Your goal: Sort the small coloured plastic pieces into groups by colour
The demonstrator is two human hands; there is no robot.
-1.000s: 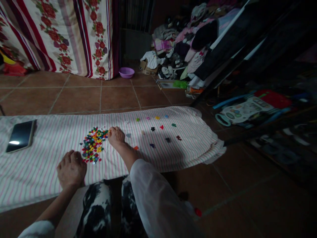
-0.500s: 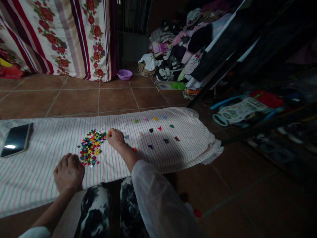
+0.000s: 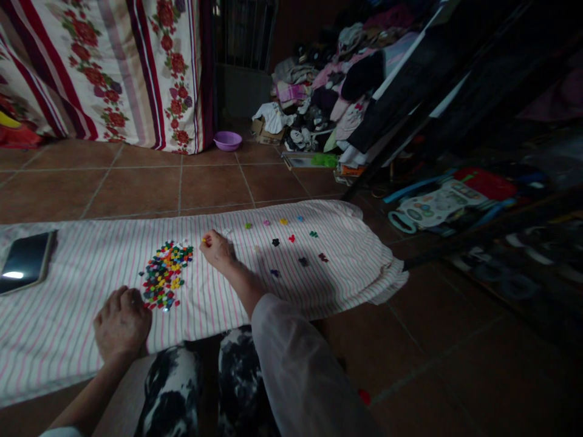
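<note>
My right hand [image 3: 219,250] is pinched on a small yellow plastic piece [image 3: 204,240], just above the striped cloth and right of a pile of tiny multicoloured pieces [image 3: 166,270]. My left hand [image 3: 122,325] rests palm down at the pile's near left side, its fingers loosely bent and apart, with the tips partly hidden. To the right, small single-colour groups lie spaced out: green [image 3: 248,226], pink [image 3: 266,223], yellow [image 3: 283,221], blue [image 3: 299,218], black [image 3: 276,242], red [image 3: 292,238] and several others. White pieces [image 3: 226,232] sit behind my right hand.
The striped cloth [image 3: 91,255] covers a long low surface over my knees. A phone [image 3: 27,261] lies at its left end. Beyond are a tiled floor [image 3: 146,188], a floral curtain [image 3: 127,67], a purple basin [image 3: 228,141], heaped clothes [image 3: 328,85] and a toy panel [image 3: 441,197].
My right hand has moved a little right, away from the pile, carrying the yellow piece. My left hand stays beside the pile. The view has shifted slightly.
</note>
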